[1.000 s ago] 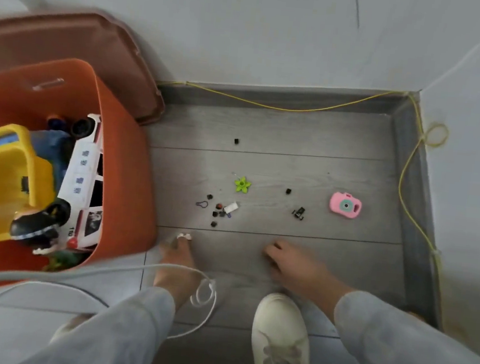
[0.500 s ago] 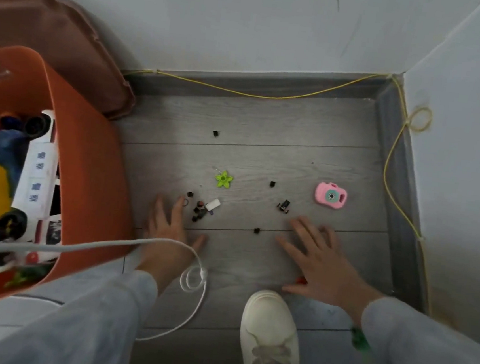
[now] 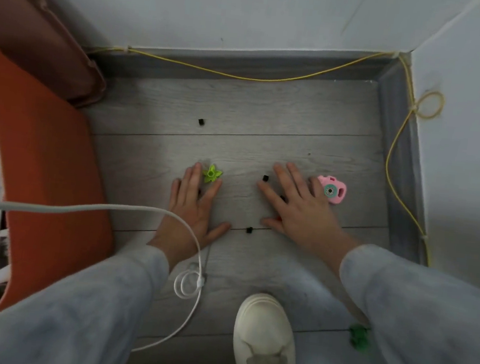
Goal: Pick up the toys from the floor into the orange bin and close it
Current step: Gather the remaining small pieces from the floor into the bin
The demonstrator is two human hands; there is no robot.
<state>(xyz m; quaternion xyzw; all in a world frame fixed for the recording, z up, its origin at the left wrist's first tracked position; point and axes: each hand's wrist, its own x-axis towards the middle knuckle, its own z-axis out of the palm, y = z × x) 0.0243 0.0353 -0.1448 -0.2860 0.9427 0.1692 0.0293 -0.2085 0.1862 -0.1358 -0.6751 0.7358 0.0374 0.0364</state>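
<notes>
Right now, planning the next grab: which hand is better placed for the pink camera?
Right. The right hand lies flat right beside the pink camera; the left hand is farther off, fingertips at the green flower toy.

A thin yellow wire (image 3: pixel 244 76) runs along the grey skirting board (image 3: pixel 275 62) and loops against the right wall (image 3: pixel 473 147). A white cable (image 3: pixel 196 251) coils over the plank floor (image 3: pixel 270 111) near a white shoe (image 3: pixel 265 341).

Both hands lie flat, fingers spread, on the grey floor (image 3: pixel 270 111). The left hand (image 3: pixel 193 206) touches a green flower toy (image 3: pixel 211 173); the right hand (image 3: pixel 298 208) sits just beside a pink toy camera (image 3: pixel 332 189), perhaps touching it. The orange bin (image 3: pixel 51 162) stands left.
</notes>
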